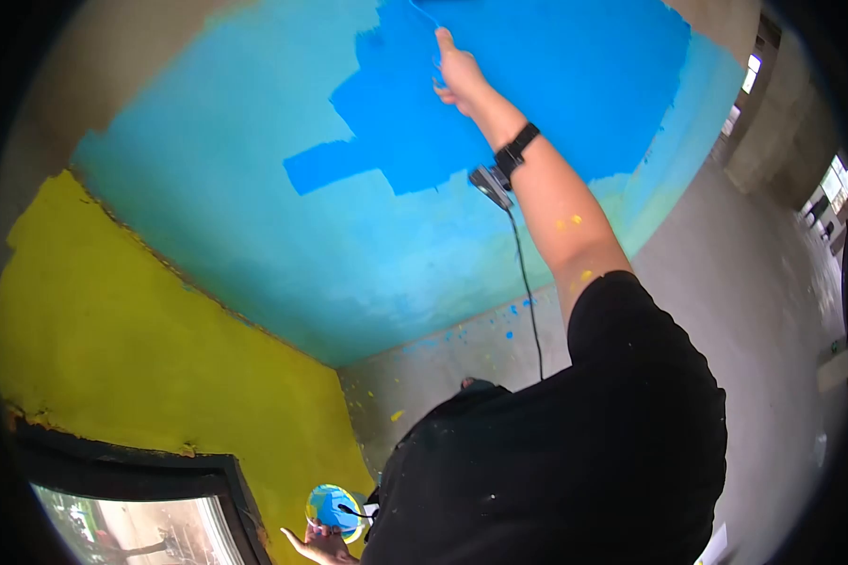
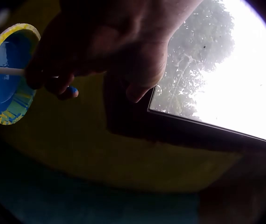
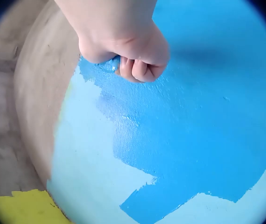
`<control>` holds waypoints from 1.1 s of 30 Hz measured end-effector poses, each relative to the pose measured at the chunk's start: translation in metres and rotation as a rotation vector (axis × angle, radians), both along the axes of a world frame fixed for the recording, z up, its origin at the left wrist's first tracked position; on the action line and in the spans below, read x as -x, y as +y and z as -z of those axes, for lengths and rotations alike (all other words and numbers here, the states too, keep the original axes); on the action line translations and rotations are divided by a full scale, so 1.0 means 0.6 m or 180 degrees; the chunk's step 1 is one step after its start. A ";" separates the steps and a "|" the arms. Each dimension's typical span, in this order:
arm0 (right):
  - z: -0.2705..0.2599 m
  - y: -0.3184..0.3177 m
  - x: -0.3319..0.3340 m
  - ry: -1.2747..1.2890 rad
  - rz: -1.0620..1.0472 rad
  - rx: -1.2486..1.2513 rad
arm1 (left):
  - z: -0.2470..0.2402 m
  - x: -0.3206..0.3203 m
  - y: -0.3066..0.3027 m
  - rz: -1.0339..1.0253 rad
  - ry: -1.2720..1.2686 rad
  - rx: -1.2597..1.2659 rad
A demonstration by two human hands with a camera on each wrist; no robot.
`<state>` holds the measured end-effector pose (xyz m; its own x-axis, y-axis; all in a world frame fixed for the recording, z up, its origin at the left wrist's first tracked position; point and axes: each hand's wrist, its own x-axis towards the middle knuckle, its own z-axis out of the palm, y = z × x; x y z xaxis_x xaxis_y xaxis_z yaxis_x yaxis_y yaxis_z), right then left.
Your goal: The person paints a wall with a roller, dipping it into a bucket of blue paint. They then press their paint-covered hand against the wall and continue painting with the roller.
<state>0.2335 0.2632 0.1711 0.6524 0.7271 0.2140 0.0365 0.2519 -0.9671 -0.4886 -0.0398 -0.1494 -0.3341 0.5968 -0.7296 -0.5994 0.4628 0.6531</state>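
My right hand (image 1: 464, 75) is raised to the wall and grips a paint roller by its handle (image 3: 108, 64), which is smeared blue. A thin blue rod (image 1: 426, 12) runs up from the fist; the roller's head lies beyond the top edge of the head view. Low down, my left hand (image 1: 325, 544) holds a paint bucket (image 1: 312, 508) with fingers curled at its white bail handle (image 2: 4, 71). Blue paint (image 2: 4, 88) lies inside the bucket, and yellow and blue smears cover its rim. One left fingertip (image 2: 72, 90) carries blue paint.
Fresh bright blue (image 1: 537, 94) covers much of the pale blue wall (image 1: 245, 188). A yellow wall (image 1: 141, 320) with a dark-framed window (image 1: 141, 476) adjoins at left. Blue and yellow drops spot the grey surface (image 1: 443, 358) below. A cable (image 1: 528, 282) hangs from the right wrist camera.
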 end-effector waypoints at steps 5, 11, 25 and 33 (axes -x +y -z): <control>0.077 -0.005 0.034 0.0149 -0.0043 0.0046 | 0.035 0.013 0.008 0.0026 -0.0123 -0.0458; 0.148 -0.031 0.060 0.0574 -0.0287 0.0249 | 0.026 -0.006 0.017 0.0111 -0.0076 -0.0316; 0.398 -0.002 0.038 0.0070 0.0293 0.1086 | -0.009 -0.065 0.035 0.0017 -0.0091 -0.0303; 0.586 0.019 -0.021 -0.1674 0.0457 0.1137 | -0.011 -0.057 0.024 0.0336 0.0042 -0.0338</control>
